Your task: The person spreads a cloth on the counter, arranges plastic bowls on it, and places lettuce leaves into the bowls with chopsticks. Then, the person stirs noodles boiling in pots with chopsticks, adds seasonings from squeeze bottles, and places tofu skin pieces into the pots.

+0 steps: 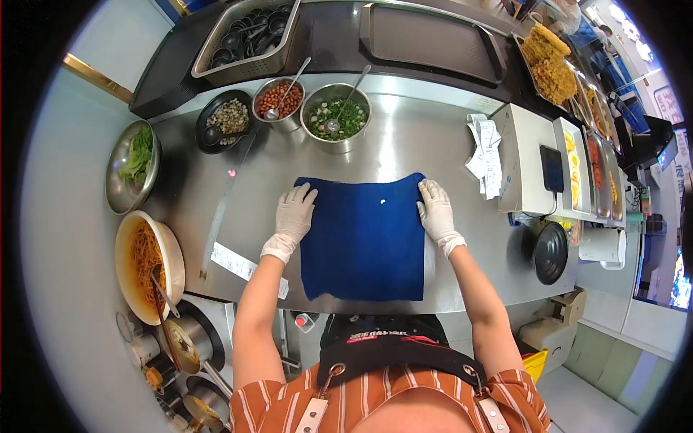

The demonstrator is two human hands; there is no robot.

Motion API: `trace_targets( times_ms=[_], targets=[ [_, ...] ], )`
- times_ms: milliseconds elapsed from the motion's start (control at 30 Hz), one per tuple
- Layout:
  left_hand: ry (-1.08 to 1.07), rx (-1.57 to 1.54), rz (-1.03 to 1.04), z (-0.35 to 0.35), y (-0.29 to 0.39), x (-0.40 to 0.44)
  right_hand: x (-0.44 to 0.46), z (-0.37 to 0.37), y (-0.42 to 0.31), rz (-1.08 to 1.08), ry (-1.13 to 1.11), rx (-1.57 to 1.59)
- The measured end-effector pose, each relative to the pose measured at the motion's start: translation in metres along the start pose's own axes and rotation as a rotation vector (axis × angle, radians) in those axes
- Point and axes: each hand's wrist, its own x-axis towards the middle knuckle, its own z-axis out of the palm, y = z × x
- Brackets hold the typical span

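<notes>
A dark blue cloth (362, 242) is spread out on the steel counter, with its near edge close to the counter's front. My left hand (295, 210), in a thin white glove, grips the cloth along its left edge near the far corner. On the other side, my gloved right hand (436, 209) has its fingers around the far right corner, which is pulled slightly up. The undersides of both hands are hidden. A small white speck (382, 202) lies on the cloth.
Beyond the cloth stand a pot of chopped scallions (336, 119), a pot of peanuts (279, 103) and a black bowl of diced food (226, 121). Left are a bowl of greens (137, 162) and a noodle bowl (148, 267). Right are receipts (484, 155) and a black bowl (551, 252).
</notes>
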Motion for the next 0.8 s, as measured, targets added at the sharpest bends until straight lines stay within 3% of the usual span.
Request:
trace_targets(
  times_ms=[67,133,167,333,467,633,733,800],
  targets=[
    [0.024,-0.001,-0.03,-0.007,0.01,-0.006,-0.003,-0.003,-0.002,-0.032,0.019,-0.072],
    [0.17,-0.041,-0.069,-0.022,0.031,-0.019,-0.021,-0.027,-0.024,0.069,0.031,0.046],
    [0.201,-0.114,-0.024,-0.025,0.041,-0.034,-0.041,-0.033,-0.029,0.021,-0.01,0.119],
    [-0.031,-0.323,0.06,-0.051,0.093,-0.134,-0.147,-0.069,-0.059,-0.3,-0.352,0.294],
    [-0.265,-0.314,0.049,-0.047,0.086,-0.178,-0.178,-0.065,-0.056,-0.304,-0.45,0.196],
    [-0.31,-0.3,0.069,-0.048,0.066,-0.192,-0.183,-0.063,-0.047,-0.355,-0.473,0.193],
    [-0.448,-0.261,0.135,-0.045,0.061,-0.195,-0.182,-0.069,-0.046,-0.38,-0.586,0.159],
    [-0.616,-0.146,0.2,-0.062,0.068,-0.178,-0.167,-0.078,-0.051,-0.34,-0.513,0.213]
  ],
)
